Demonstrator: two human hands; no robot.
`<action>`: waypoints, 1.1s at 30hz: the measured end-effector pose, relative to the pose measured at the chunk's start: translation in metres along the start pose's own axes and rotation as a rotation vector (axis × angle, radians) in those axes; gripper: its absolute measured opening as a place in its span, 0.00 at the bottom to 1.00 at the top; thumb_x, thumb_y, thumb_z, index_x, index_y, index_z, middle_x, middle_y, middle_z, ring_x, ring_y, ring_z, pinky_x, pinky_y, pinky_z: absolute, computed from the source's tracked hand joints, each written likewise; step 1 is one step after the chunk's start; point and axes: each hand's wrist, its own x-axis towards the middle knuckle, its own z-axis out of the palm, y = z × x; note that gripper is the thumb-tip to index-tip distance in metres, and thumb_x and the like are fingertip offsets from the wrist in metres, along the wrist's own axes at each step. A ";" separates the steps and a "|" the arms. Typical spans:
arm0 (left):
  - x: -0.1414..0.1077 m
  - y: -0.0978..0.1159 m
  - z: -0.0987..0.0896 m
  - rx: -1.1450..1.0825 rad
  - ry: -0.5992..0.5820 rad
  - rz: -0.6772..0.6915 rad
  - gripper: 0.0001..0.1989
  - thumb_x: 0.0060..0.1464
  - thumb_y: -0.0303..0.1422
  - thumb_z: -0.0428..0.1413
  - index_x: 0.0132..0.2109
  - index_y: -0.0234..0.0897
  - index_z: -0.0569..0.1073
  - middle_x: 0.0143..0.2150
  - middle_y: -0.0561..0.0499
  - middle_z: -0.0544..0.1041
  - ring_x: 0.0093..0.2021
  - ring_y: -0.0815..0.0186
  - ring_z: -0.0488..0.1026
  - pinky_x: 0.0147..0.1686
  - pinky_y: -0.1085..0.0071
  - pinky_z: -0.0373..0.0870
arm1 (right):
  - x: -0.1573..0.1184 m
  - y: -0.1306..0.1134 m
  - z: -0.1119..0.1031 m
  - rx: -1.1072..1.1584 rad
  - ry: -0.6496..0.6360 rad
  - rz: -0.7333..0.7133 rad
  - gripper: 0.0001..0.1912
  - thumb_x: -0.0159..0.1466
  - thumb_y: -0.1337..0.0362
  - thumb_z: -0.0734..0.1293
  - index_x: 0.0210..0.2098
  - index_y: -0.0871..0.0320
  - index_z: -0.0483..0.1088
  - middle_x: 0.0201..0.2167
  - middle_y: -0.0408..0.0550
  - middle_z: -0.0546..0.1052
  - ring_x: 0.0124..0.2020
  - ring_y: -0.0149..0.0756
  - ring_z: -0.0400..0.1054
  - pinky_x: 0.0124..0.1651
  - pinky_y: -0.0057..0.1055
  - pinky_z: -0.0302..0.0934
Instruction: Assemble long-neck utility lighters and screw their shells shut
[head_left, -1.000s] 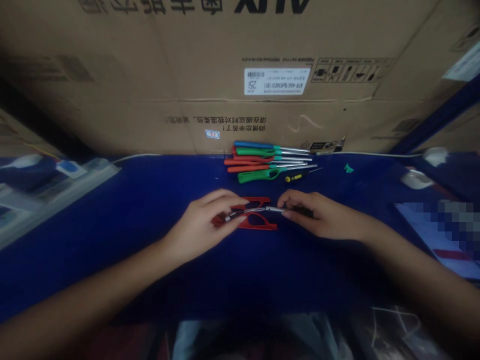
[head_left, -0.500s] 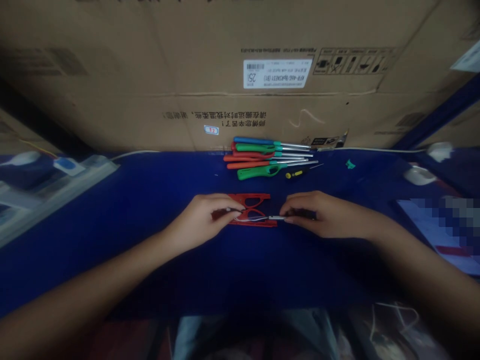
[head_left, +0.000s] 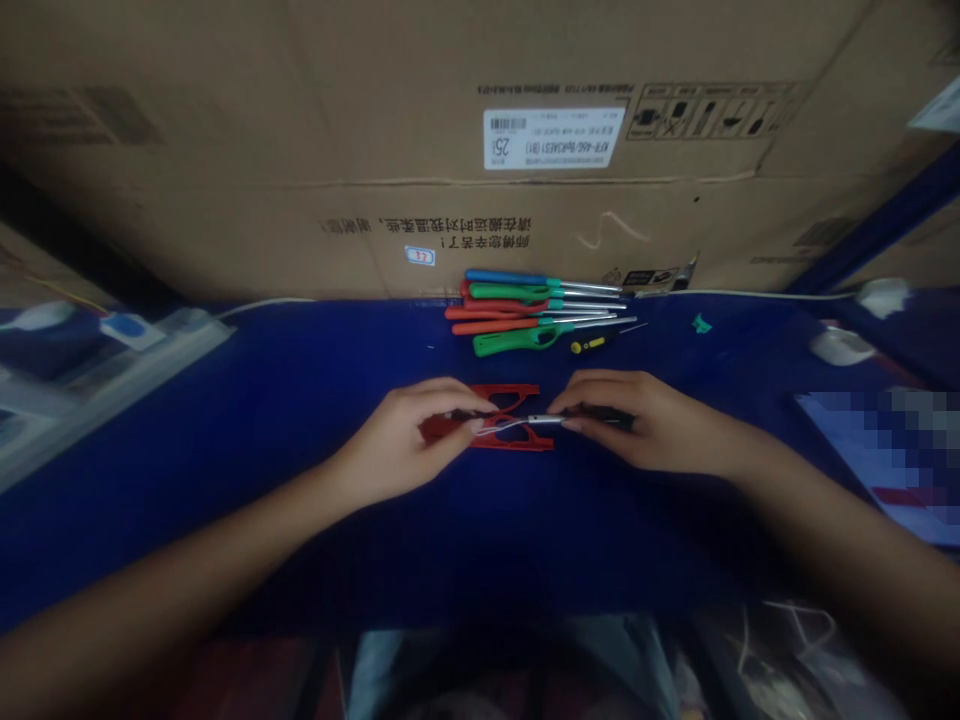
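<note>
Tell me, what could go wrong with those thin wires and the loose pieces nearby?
Pale wires run between the left hand and the metal tube in the right hand; pulling apart might strain them. The red shell pieces lie close by the hands, so a bump could shift them. The small green piece lies loose and might get lost.

Behind a pile of lighters (head_left: pixel 510 342), at the rear of the surface (head_left: pixel 300 350), stands cardboard (head_left: pixel 262 220). A screwdriver (head_left: pixel 590 345) lies just before the pile's right end; a small scrap (head_left: pixel 701 323), farther right. Before the pile: open casing halves (head_left: pixel 540 444), the left hand (head_left: pixel 409 430) leftward, the right hand (head_left: pixel 645 420) rightward, a tube (head_left: pixel 544 419) and wires (head_left: pixel 514 426) between.
</note>
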 end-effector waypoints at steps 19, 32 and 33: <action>-0.004 0.021 0.008 0.141 0.183 0.192 0.05 0.58 0.31 0.64 0.42 0.40 0.81 0.37 0.52 0.84 0.39 0.63 0.80 0.43 0.66 0.72 | 0.000 -0.011 0.020 -0.542 0.339 -0.340 0.11 0.68 0.71 0.65 0.49 0.60 0.71 0.41 0.52 0.75 0.41 0.35 0.72 0.40 0.29 0.67; -0.006 0.026 0.005 0.264 0.237 0.373 0.07 0.57 0.27 0.64 0.42 0.43 0.80 0.36 0.55 0.84 0.34 0.67 0.80 0.40 0.66 0.69 | -0.003 -0.017 0.021 -0.723 0.343 -0.419 0.12 0.66 0.72 0.65 0.49 0.62 0.71 0.40 0.52 0.77 0.38 0.37 0.71 0.35 0.32 0.67; -0.006 0.026 0.004 0.269 0.244 0.385 0.08 0.57 0.27 0.64 0.42 0.43 0.80 0.36 0.55 0.84 0.34 0.67 0.80 0.39 0.66 0.69 | -0.004 -0.017 0.021 -0.726 0.349 -0.427 0.12 0.66 0.73 0.66 0.49 0.62 0.71 0.40 0.52 0.77 0.38 0.37 0.72 0.36 0.32 0.67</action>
